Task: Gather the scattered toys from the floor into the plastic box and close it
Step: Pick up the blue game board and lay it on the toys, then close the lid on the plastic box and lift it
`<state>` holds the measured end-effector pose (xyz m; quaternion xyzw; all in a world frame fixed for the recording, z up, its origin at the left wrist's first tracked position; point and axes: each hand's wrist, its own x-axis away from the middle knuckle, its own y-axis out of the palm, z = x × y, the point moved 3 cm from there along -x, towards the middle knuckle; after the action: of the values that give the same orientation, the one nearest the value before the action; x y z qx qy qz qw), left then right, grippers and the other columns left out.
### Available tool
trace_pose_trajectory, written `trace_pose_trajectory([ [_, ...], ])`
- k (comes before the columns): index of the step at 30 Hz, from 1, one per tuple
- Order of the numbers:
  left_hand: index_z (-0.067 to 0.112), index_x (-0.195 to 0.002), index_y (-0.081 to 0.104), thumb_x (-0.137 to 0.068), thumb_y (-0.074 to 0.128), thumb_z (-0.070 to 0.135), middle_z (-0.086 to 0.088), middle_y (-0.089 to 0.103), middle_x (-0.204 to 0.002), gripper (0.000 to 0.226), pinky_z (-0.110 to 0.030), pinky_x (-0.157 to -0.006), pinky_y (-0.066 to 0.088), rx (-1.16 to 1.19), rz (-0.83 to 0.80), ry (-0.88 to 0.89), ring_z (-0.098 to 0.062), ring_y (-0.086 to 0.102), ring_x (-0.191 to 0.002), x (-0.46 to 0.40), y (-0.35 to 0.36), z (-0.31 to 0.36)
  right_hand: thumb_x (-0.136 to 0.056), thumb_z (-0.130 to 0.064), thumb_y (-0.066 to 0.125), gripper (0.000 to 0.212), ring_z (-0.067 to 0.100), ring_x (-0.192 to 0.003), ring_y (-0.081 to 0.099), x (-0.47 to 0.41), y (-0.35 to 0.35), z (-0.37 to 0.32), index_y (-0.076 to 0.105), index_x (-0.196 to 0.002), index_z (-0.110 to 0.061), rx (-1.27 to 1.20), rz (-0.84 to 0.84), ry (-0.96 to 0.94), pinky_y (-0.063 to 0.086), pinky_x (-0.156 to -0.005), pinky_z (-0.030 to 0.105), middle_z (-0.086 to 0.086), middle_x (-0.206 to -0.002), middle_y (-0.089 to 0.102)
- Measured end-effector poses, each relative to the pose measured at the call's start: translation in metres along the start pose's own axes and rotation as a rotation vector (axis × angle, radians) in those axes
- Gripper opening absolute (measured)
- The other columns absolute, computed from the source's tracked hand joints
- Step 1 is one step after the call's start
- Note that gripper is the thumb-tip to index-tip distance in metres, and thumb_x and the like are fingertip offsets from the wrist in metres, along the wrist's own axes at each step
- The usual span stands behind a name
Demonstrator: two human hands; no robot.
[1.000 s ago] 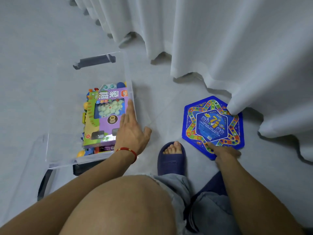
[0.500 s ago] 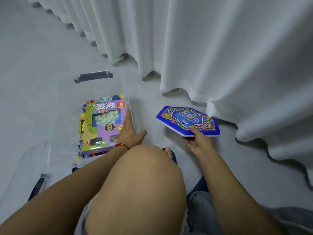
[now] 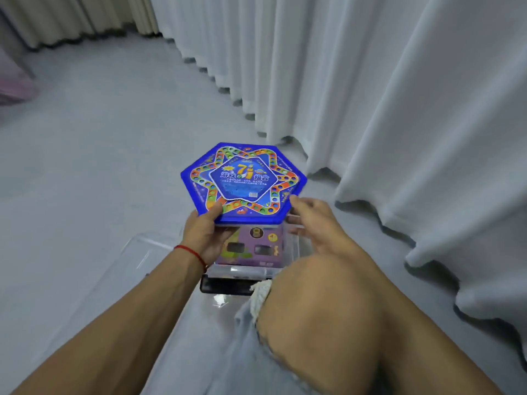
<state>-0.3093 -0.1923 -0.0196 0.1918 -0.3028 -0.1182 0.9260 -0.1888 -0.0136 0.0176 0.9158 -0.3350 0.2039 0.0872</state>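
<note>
On the far left the clear lid [image 3: 134, 260] of the plastic box [image 3: 293, 249] lies open on the floor [image 3: 85, 155]; leave it there until the toys are all inside. Your left hand [image 3: 204, 238] is closed on the near left edge of the blue hexagonal game board [image 3: 243, 182], thumb on top, and holds it flat above the box. Below it, the purple toy carton [image 3: 251, 248] already fills most of the box. Lower the board level, so that it rests on the carton and no corner hangs over the rim; I think a tilted board would block the lid. Your right hand [image 3: 316, 223] is open, fingers spread, just beside the board's right corner; whether it touches, I cannot tell. Use it to guide that corner inward.
</note>
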Motion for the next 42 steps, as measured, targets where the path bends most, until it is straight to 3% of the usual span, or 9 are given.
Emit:
trace_pose_trajectory([
  [5, 0.006, -0.122, 0.053, -0.094, 0.061, 0.004, -0.021, 0.07, -0.113, 0.03, -0.057, -0.066, 0.06, -0.129, 0.072, -0.095, -0.041, 0.071, -0.094, -0.006, -0.025, -0.038, -0.098, -0.012, 0.058, 0.017, -0.001, -0.057, 0.065, 0.003, 0.01, 0.001, 0.062, -0.114, -0.012, 0.212, -0.021, -0.019, 0.053, -0.056, 0.027, -0.003, -0.091, 0.065],
  [9, 0.0, -0.119, 0.056, -0.088, 0.066, 0.001, -0.017, 0.07, -0.111, 0.032, -0.049, -0.072, 0.061, -0.398, 0.12, -0.152, -0.033, 0.07, -0.091, -0.013, -0.022, -0.043, -0.099, -0.012, 0.056, 0.016, 0.006, -0.071, 0.066, 0.009, 0.014, -0.025, 0.064, -0.113, -0.012, 0.358, -0.098, -0.068, 0.056, -0.064, 0.028, 0.003, -0.098, 0.069],
  [12, 0.009, -0.12, 0.055, -0.087, 0.073, 0.018, -0.005, 0.063, -0.114, 0.038, -0.036, -0.074, 0.059, -0.696, 0.308, 0.128, -0.021, 0.066, -0.098, -0.016, -0.039, -0.006, -0.098, -0.016, 0.058, 0.019, 0.014, -0.087, 0.067, 0.016, 0.032, -0.065, 0.064, -0.115, -0.013, 0.481, -0.19, -0.14, 0.056, -0.074, 0.033, 0.005, -0.102, 0.072],
  [16, 0.015, -0.124, 0.056, -0.084, 0.063, 0.007, -0.006, 0.054, -0.121, 0.042, -0.034, -0.092, 0.049, -1.017, 0.533, 0.516, -0.023, 0.054, -0.111, -0.009, -0.114, 0.031, -0.096, -0.025, 0.063, 0.019, 0.014, -0.086, 0.068, 0.038, 0.089, -0.117, 0.065, -0.114, -0.021, 0.702, -0.441, -0.258, 0.058, -0.077, 0.033, 0.005, -0.102, 0.073],
  [19, 0.012, -0.136, 0.048, -0.086, 0.058, 0.011, -0.013, 0.047, -0.134, 0.051, -0.04, -0.096, 0.044, -1.259, 0.566, 0.153, -0.033, 0.045, -0.125, -0.028, -0.2, 0.01, -0.093, -0.039, 0.062, 0.022, 0.009, -0.082, 0.07, 0.059, 0.135, -0.125, 0.062, -0.114, -0.032, 1.074, -0.622, -0.358, 0.059, -0.079, 0.035, -0.007, -0.092, 0.074],
  [23, 0.02, -0.15, 0.026, -0.085, 0.055, 0.016, -0.013, 0.04, -0.144, 0.071, -0.047, -0.101, 0.044, -1.51, 0.425, -0.208, -0.035, 0.043, -0.128, -0.037, -0.291, -0.029, -0.097, -0.042, 0.049, 0.029, 0.017, -0.104, 0.058, 0.081, 0.169, -0.068, 0.054, -0.123, -0.031, 1.673, -0.728, -0.655, 0.048, -0.084, 0.035, -0.008, -0.114, 0.061],
  [27, 0.015, -0.148, 0.028, -0.088, 0.05, 0.008, -0.017, 0.052, -0.13, 0.065, -0.039, -0.09, 0.049, -1.458, 0.282, -0.244, -0.035, 0.055, -0.112, -0.044, -0.317, -0.05, -0.099, -0.041, 0.045, 0.033, 0.017, -0.116, 0.054, 0.093, 0.157, -0.016, 0.05, -0.13, -0.032, 1.784, -0.889, -0.668, 0.047, -0.096, 0.039, -0.007, -0.125, 0.053],
  [33, 0.007, -0.139, 0.038, -0.085, 0.053, 0.003, -0.015, 0.037, -0.138, 0.056, -0.041, -0.09, 0.047, -1.6, 0.352, -0.033, -0.032, 0.04, -0.122, -0.054, -0.321, -0.063, -0.098, -0.043, 0.051, 0.025, -0.008, -0.098, 0.048, 0.072, 0.106, -0.011, 0.054, -0.123, -0.04, 1.647, -0.834, -0.559, 0.038, -0.08, 0.007, -0.025, -0.113, 0.051],
  [42, 0.006, -0.135, 0.035, -0.087, 0.055, 0.002, -0.02, 0.05, -0.119, 0.052, -0.042, -0.085, 0.046, -1.641, 0.421, -0.145, -0.035, 0.051, -0.109, -0.056, -0.336, -0.069, -0.098, -0.046, 0.048, 0.029, -0.007, -0.099, 0.055, 0.082, 0.102, 0.005, 0.05, -0.126, -0.045, 1.643, -0.888, -0.491, 0.045, -0.086, 0.014, -0.024, -0.12, 0.05],
])
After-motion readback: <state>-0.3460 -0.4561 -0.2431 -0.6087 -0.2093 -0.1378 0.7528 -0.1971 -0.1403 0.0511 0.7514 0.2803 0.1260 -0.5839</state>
